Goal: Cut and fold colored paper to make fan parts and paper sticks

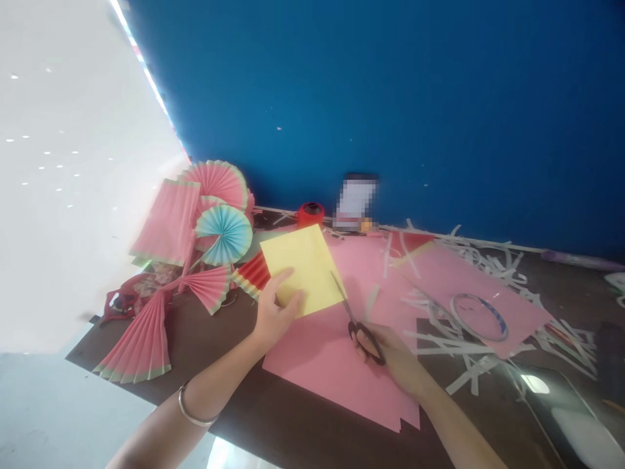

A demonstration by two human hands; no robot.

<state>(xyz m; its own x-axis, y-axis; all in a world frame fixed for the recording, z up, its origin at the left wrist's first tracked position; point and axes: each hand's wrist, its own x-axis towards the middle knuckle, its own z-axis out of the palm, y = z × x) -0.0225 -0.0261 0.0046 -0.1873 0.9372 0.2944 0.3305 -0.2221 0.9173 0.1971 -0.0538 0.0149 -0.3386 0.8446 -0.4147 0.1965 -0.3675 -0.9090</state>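
My left hand point(278, 306) grips a square sheet of yellow paper point(305, 264) at its lower left, thumb on top and other fingers partly hidden. In my right hand point(390, 355) is a pair of scissors point(367, 341) with black handles, fingers through the loops. The blades point up and left along the right edge of the yellow paper. Beneath both hands lies a large sheet of pink paper point(332, 378) with a notched lower right corner.
Pleated pink paper fans point(141, 339) and a blue fan point(227, 234) stand at the left. A red tape roll point(311, 213) sits near the blue wall point(390, 98). White paper strips point(469, 342), a clear tape roll point(478, 317) and a dark glossy device point(561, 404) lie to the right.
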